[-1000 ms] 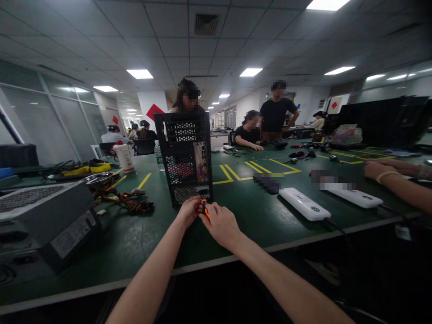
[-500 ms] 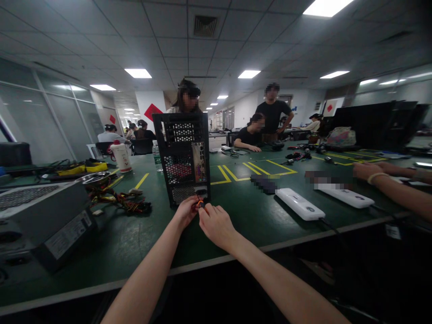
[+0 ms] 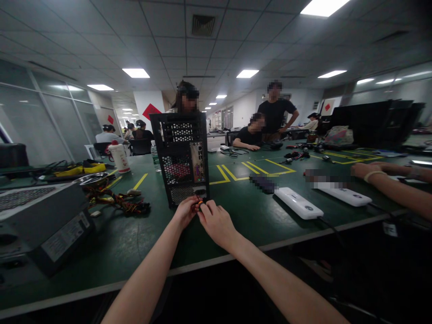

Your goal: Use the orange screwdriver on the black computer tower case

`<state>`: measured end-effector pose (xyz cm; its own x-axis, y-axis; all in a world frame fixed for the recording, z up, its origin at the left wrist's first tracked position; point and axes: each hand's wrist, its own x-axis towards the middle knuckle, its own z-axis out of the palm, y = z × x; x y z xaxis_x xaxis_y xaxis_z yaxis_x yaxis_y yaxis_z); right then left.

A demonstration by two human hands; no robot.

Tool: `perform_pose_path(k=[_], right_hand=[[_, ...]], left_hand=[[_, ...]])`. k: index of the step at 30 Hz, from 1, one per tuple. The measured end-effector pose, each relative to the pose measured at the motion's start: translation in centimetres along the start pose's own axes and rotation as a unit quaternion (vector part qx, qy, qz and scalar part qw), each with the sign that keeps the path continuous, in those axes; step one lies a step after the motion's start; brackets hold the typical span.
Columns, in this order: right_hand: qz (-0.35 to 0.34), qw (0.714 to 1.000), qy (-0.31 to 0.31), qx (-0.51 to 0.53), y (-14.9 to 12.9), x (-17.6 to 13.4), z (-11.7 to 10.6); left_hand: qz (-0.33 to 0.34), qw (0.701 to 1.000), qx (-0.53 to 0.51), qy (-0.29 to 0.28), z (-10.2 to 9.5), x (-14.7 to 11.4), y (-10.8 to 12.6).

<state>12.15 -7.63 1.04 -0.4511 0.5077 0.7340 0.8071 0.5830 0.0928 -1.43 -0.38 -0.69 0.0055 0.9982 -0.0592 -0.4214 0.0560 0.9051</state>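
Note:
A black computer case (image 3: 185,155) stands upright on the green table, its rear panel with ports and vent holes facing me. Low in front of it, my right hand (image 3: 216,220) is closed around a small screwdriver (image 3: 200,204) with an orange and black handle, mostly covered by the fingers. The thin dark shaft points up toward the lower rear panel. My left hand (image 3: 186,211) is closed beside it, fingertips pinched close to the shaft. What those fingertips hold is too small to make out.
At the left sits a grey power supply (image 3: 43,225) with bundled cables (image 3: 118,200) and a metal bowl (image 3: 92,178) behind it. White power strips (image 3: 299,203) lie right of the case. A co-worker's arms (image 3: 388,180) reach in at the right. A white bottle (image 3: 119,157) stands farther back.
The view has shifted slightly. My right fingers have moved a little on the screwdriver, so less of its handle shows. Both hands stay at the case's lower edge.

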Motion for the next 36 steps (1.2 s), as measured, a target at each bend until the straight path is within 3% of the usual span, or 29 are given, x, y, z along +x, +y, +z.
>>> perform_pose_path(k=[8, 13, 24, 36], right_hand=[[-0.086, 0.996, 0.004, -0.031, 0.1, -0.1, 0.4], [-0.119, 0.993, -0.010, -0.026, 0.1, 0.0, -0.1], [-0.011, 1.000, 0.014, 0.014, 0.0, 0.0, 0.1], [-0.115, 0.993, -0.019, 0.009, -0.1, 0.2, -0.7]], left_hand=[[0.011, 1.000, 0.002, 0.002, 0.6, -0.7, 0.1], [0.016, 0.999, 0.016, -0.034, 0.5, -0.8, 0.0], [-0.001, 0.998, 0.014, -0.057, 0.0, 0.0, -0.3], [0.000, 1.000, 0.016, 0.000, 0.4, 0.0, -0.1]])
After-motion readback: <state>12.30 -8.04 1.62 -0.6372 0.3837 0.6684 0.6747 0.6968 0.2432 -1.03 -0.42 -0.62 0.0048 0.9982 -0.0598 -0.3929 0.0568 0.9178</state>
